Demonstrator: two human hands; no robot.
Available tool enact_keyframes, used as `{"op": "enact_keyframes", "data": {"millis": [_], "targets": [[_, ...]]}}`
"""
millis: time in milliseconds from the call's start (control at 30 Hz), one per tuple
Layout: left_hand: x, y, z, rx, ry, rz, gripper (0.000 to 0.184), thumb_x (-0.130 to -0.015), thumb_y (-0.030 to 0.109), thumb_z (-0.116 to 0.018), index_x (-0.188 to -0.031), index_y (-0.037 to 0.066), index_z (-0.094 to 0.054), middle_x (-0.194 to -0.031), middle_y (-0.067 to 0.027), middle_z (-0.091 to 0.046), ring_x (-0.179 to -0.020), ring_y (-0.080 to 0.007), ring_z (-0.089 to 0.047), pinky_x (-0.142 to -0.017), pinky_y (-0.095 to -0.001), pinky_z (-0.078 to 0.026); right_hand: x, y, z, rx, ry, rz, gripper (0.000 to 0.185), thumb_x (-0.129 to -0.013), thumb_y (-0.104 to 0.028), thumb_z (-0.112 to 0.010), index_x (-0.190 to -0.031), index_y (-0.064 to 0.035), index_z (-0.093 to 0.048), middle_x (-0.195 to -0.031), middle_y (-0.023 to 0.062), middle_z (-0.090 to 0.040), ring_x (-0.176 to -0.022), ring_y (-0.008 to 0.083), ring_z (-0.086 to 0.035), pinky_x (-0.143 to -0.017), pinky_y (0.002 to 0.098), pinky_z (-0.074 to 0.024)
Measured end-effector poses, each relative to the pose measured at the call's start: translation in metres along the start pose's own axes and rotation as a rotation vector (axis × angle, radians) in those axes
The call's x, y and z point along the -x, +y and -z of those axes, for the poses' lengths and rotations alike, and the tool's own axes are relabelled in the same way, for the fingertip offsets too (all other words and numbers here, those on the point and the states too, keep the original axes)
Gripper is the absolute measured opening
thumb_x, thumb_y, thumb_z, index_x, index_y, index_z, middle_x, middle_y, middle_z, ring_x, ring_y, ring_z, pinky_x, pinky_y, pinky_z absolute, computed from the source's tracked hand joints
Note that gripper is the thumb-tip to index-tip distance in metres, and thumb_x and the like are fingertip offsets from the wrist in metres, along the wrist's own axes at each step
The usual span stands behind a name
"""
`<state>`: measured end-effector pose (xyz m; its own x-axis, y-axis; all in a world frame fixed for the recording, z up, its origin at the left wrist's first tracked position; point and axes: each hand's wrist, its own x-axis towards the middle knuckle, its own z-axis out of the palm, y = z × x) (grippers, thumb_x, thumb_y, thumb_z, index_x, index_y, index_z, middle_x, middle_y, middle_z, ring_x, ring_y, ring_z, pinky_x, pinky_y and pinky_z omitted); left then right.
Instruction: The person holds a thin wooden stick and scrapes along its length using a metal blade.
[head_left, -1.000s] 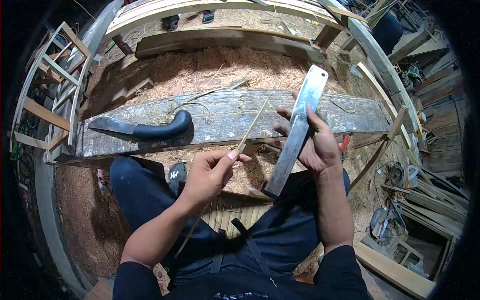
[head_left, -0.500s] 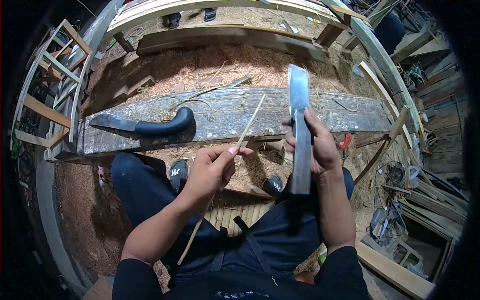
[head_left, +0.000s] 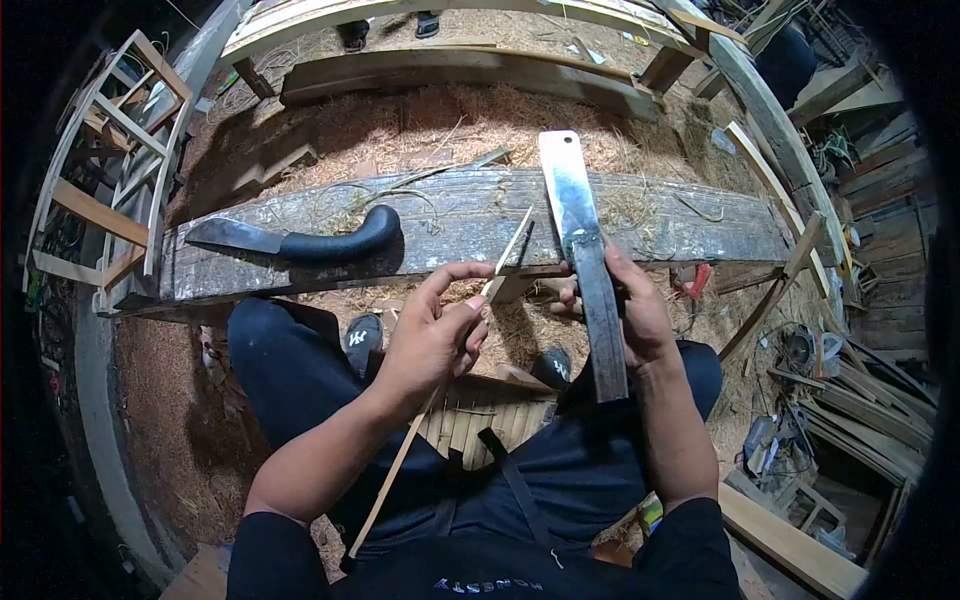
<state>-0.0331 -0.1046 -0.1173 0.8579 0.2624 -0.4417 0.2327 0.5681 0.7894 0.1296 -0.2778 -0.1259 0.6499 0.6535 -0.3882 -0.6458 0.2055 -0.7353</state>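
My left hand (head_left: 430, 335) pinches a thin pale strip of wood or bamboo (head_left: 393, 468), index finger stretched toward its upper end. The strip slants from my lap up over the bench edge. In my right hand (head_left: 645, 310) is a broad-bladed knife (head_left: 570, 190), gripped by its long squared handle. Its blade points away from me, flat face up, with a small hole near the tip. Blade and strip are a short gap apart. A second knife (head_left: 345, 238) with a curved black handle lies on the plank bench (head_left: 460, 245), left of my hands.
Wood shavings (head_left: 380, 130) cover the ground around the bench. A heavy board (head_left: 460, 78) lies beyond it. A wooden frame (head_left: 125, 140) stands at the left, stacked planks (head_left: 860, 420) at the right. Another person's feet (head_left: 427, 25) show at the top.
The broad-bladed knife has tilted left, its flat face turned more toward me. My left index finger has stretched out along the strip, and the strip's upper end sits slightly lower.
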Motion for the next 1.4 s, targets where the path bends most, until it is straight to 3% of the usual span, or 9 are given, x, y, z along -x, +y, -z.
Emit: {"op": "enact_keyframes", "data": {"millis": [67, 233, 433, 500, 567, 967, 1167, 1267, 1400], "targets": [[0.002, 0.000, 0.000, 0.001, -0.001, -0.001, 0.034, -0.101, 0.010, -0.051, -0.135, 0.007, -0.050, -0.061, 0.0005, -0.045, -0.044, -0.0069, -0.037, -0.043, -0.0218, -0.031, -0.001, 0.007, 0.021, -0.007, -0.194, -0.044, 0.041, -0.108, -0.027, -0.042, -0.134, 0.0037, -0.050, -0.098, 0.0181, -0.066, -0.082, 0.0262, -0.070, -0.073, 0.0417, -0.0628], [0.006, -0.007, 0.000, 0.011, -0.028, 0.012, 0.035, -0.102, 0.012, -0.051, -0.137, 0.007, -0.048, -0.061, -0.0017, -0.047, -0.042, -0.0085, -0.039, -0.043, -0.0220, -0.033, 0.015, 0.014, 0.013, 0.221, -0.151, 0.034, 0.046, -0.106, -0.022, -0.051, -0.145, 0.0022, -0.046, -0.097, 0.0165, -0.068, -0.080, 0.0218, -0.071, -0.070, 0.0347, -0.0618], [0.018, -0.009, -0.002, 0.068, -0.052, 0.088, 0.037, -0.103, 0.011, -0.049, -0.139, 0.007, -0.045, -0.061, -0.0028, -0.048, -0.041, -0.0088, -0.038, -0.042, -0.0221, -0.032, 0.039, 0.037, -0.006, 0.612, -0.022, 0.391, 0.029, -0.101, -0.007, -0.059, -0.128, 0.0012, -0.064, -0.112, 0.0103, -0.066, -0.086, 0.0155, -0.069, -0.070, 0.0247, -0.0556], [0.023, -0.004, -0.003, 0.122, -0.052, 0.127, 0.037, -0.103, 0.011, -0.048, -0.139, 0.007, -0.045, -0.061, -0.0031, -0.049, -0.040, -0.0084, -0.038, -0.040, -0.0222, -0.031, 0.045, 0.049, -0.007, 0.855, 0.000, 0.597, 0.028, -0.092, -0.003, -0.068, -0.120, -0.0009, -0.068, -0.114, 0.0125, -0.066, -0.099, 0.0199, -0.067, -0.086, 0.0309, -0.0535], [0.025, -0.004, -0.001, 0.102, -0.054, 0.153, 0.038, -0.103, 0.010, -0.047, -0.140, 0.008, -0.044, -0.060, -0.0025, -0.048, -0.037, -0.0084, -0.036, -0.039, -0.0227, -0.031, 0.053, 0.057, -0.012, 0.998, -0.030, 0.733, 0.029, -0.086, -0.001, -0.071, -0.115, -0.0020, -0.070, -0.112, 0.0138, -0.067, -0.102, 0.0246, -0.067, -0.090, 0.0345, -0.0520], [0.032, 0.001, -0.008, 0.277, 0.021, 0.209, 0.039, -0.105, 0.012, -0.043, -0.144, 0.011, -0.040, -0.052, 0.0004, -0.039, -0.033, -0.0097, -0.030, -0.037, -0.0240, -0.027, 0.038, 0.064, -0.015, 1.000, -0.094, 0.825, 0.026, -0.082, 0.001, -0.074, -0.108, -0.0034, -0.072, -0.105, 0.0143, -0.067, -0.095, 0.0288, -0.070, -0.080, 0.0357, -0.0561], [0.036, 0.008, -0.017, 0.279, 0.138, 0.286, 0.035, -0.104, 0.013, -0.045, -0.140, 0.011, -0.043, -0.052, 0.0004, -0.038, -0.033, -0.0099, -0.030, -0.036, -0.0243, -0.026, 0.039, 0.062, -0.020, 1.035, -0.203, 0.904, 0.038, -0.081, 0.003, -0.073, -0.119, -0.0033, -0.071, -0.106, 0.0155, -0.066, -0.092, 0.0283, -0.071, -0.077, 0.0352, -0.0586], [0.033, 0.008, -0.018, 0.262, 0.085, 0.269, 0.034, -0.104, 0.013, -0.046, -0.138, 0.011, -0.044, -0.051, 0.0008, -0.038, -0.033, -0.0101, -0.029, -0.035, -0.0254, -0.025, 0.037, 0.062, -0.020, 0.941, -0.153, 0.766, 0.039, -0.081, 0.003, -0.072, -0.120, -0.0043, -0.071, -0.108, 0.0158, -0.065, -0.090, 0.0290, -0.071, -0.076, 0.0356, -0.0584], [0.036, 0.006, -0.018, 0.297, 0.093, 0.272, 0.037, -0.104, 0.013, -0.047, -0.141, 0.011, -0.043, -0.051, 0.0007, -0.037, -0.033, -0.0099, -0.028, -0.035, -0.0252, -0.025, 0.037, 0.064, -0.018, 1.049, -0.172, 0.910, 0.041, -0.083, 0.002, -0.071, -0.123, -0.0042, -0.070, -0.107, 0.0159, -0.064, -0.085, 0.0272, -0.070, -0.071, 0.0351, -0.0580]]}}
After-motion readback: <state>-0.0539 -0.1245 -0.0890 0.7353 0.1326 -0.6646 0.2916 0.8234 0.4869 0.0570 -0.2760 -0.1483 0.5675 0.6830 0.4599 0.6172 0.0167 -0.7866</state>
